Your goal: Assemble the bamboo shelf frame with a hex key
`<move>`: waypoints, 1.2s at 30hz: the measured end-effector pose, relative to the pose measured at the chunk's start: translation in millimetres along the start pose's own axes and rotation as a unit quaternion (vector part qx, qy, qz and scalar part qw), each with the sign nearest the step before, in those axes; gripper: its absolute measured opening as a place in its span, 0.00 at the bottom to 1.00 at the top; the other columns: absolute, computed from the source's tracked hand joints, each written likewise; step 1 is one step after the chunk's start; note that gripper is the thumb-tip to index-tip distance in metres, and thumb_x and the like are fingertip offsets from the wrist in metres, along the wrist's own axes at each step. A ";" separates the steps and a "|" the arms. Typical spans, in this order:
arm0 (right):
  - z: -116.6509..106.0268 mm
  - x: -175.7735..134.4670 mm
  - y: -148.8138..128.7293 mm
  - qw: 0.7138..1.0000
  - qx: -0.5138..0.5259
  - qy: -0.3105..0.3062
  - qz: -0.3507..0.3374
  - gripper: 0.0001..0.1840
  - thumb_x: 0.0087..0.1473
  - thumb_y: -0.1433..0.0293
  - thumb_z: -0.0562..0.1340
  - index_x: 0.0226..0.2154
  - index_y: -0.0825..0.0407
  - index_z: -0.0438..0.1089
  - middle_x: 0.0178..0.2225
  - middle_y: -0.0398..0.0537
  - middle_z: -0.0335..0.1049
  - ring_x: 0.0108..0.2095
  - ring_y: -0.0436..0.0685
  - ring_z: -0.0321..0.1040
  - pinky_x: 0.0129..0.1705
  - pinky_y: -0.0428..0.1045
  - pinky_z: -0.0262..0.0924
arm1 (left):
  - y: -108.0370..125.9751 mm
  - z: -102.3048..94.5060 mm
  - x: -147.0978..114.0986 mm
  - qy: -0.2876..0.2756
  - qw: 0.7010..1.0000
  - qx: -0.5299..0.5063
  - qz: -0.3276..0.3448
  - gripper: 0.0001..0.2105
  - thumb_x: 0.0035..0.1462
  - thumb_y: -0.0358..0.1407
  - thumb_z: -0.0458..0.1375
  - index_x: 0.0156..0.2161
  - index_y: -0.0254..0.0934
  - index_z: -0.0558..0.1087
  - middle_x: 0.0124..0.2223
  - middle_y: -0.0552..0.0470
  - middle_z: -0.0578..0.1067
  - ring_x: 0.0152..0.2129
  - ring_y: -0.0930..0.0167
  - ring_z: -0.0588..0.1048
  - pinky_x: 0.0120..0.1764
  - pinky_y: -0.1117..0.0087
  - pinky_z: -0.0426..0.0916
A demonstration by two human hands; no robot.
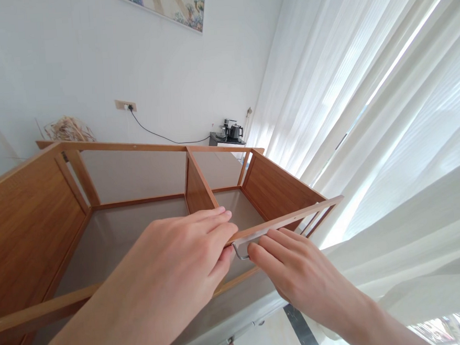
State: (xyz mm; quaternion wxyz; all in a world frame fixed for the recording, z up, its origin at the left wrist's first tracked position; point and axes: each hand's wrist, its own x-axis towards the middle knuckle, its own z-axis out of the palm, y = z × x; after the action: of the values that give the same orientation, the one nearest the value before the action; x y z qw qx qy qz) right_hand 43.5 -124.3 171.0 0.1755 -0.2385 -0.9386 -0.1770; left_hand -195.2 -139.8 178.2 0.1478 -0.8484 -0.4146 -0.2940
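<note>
A wooden cabinet frame (125,145) with brown side panels stands before me, its top uncovered. My left hand (188,249) is closed over the front top rail (288,220), where the middle divider (199,177) meets it. The thumb sits under the rail and the fingers lie on top. Just right of it, my right hand (295,260) pinches a bent metal hex key (239,253). The short end of the key points up at the rail's underside beside my left thumb. My left fingers hide the joint itself.
Sheer white curtains (347,106) hang close along the right side. Behind the frame, a black kettle (235,132) stands on a small stand, and a cord runs to a wall socket (125,105). A dried straw bundle (69,129) is at the back left.
</note>
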 end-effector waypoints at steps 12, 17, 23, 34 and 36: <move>-3.3 -0.5 0.2 1.000 0.004 -0.023 0.012 0.17 0.61 0.88 0.50 0.32 0.51 0.60 0.29 0.40 0.59 0.27 0.53 0.49 0.32 0.51 0.46 | 0.1 -0.9 0.0 -0.007 1.000 -0.011 -0.006 0.15 0.68 0.32 0.51 0.47 0.40 0.81 0.54 0.51 0.83 0.44 0.60 0.85 0.38 0.59 0.83; -17.8 5.9 1.2 0.999 -0.033 -0.042 0.002 0.16 0.58 0.87 0.53 0.31 0.50 0.59 0.28 0.41 0.60 0.28 0.54 0.51 0.33 0.52 0.47 | 1.2 -0.8 0.0 -0.003 1.000 -0.012 -0.001 0.15 0.69 0.32 0.51 0.46 0.40 0.81 0.54 0.51 0.84 0.45 0.60 0.85 0.38 0.58 0.83; -15.0 7.1 0.8 0.999 -0.014 -0.040 0.010 0.18 0.51 0.90 0.51 0.31 0.49 0.57 0.27 0.40 0.61 0.27 0.54 0.53 0.32 0.51 0.48 | 0.7 -0.1 -0.9 -0.011 1.000 -0.013 -0.008 0.14 0.70 0.33 0.52 0.50 0.41 0.80 0.53 0.51 0.84 0.43 0.61 0.85 0.39 0.59 0.82; -1.9 -0.4 1.1 0.996 0.082 -0.016 0.045 0.15 0.68 0.81 0.50 0.32 0.48 0.55 0.28 0.38 0.59 0.26 0.52 0.50 0.30 0.49 0.49 | -0.2 -0.8 -1.8 -0.016 1.000 -0.021 -0.007 0.14 0.71 0.33 0.52 0.50 0.43 0.79 0.54 0.55 0.83 0.45 0.62 0.85 0.39 0.57 0.83; -3.5 0.9 0.7 0.995 0.081 -0.021 0.045 0.15 0.68 0.81 0.49 0.33 0.48 0.55 0.29 0.39 0.59 0.27 0.52 0.51 0.30 0.48 0.50 | -0.6 -0.7 -1.0 -0.013 1.000 -0.025 -0.006 0.13 0.70 0.33 0.52 0.50 0.43 0.80 0.54 0.55 0.83 0.45 0.62 0.85 0.39 0.58 0.83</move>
State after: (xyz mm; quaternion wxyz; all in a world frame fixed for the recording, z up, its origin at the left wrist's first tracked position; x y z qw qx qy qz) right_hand 44.0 -124.9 174.7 0.1819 -0.2697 -0.9416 -0.0875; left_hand -196.5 -140.3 178.2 0.1194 -0.8531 -0.4144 -0.2939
